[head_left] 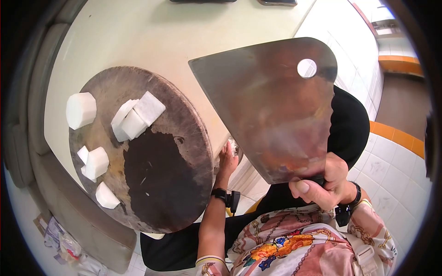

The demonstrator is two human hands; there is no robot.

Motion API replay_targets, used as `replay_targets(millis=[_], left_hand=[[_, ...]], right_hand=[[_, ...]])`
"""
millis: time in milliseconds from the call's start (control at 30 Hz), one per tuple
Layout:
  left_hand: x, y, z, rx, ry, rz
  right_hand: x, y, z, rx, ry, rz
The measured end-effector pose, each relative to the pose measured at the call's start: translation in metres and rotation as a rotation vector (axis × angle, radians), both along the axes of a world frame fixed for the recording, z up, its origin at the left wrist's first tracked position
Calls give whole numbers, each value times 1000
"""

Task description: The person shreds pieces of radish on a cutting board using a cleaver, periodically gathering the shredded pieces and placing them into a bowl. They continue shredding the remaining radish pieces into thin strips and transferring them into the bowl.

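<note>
My right hand (324, 184) grips a broad cleaver (276, 106) by its handle, with the flat of the blade raised toward me. The blade has a round hole near one corner and looks smeared and shiny. Beyond the far side of the round wooden chopping board (184, 184), my left hand (225, 158) is low by the table edge, its fingers curled against a pale, crinkled thing that I cannot make out. Cut white slabs (149, 108) lie stacked on the board. A thick white chunk (81, 110) overhangs its rim, and smaller white pieces (95, 163) lie lower down.
The board rests on a cream table (152, 41), with a dark wet patch across its middle. Dark objects (277, 2) lie at the table's top edge. A grey bench (83, 216) runs along the left, and white tiles (386, 161) cover the right.
</note>
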State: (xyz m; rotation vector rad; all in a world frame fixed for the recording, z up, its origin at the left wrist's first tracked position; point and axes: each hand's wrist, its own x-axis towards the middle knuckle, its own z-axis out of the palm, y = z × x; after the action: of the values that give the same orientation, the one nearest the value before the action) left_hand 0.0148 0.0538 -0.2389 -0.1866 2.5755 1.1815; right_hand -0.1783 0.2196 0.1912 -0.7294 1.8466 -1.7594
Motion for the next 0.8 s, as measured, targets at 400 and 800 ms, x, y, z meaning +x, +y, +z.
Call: replay_targets(millis=[400,800], left_hand=[[-33,-31,6,-34,-122,84],[13,-22,19,65,-196,-32]], right_hand=[[0,3,3,70,-89,23],[7,2,3,32,-92,-27]])
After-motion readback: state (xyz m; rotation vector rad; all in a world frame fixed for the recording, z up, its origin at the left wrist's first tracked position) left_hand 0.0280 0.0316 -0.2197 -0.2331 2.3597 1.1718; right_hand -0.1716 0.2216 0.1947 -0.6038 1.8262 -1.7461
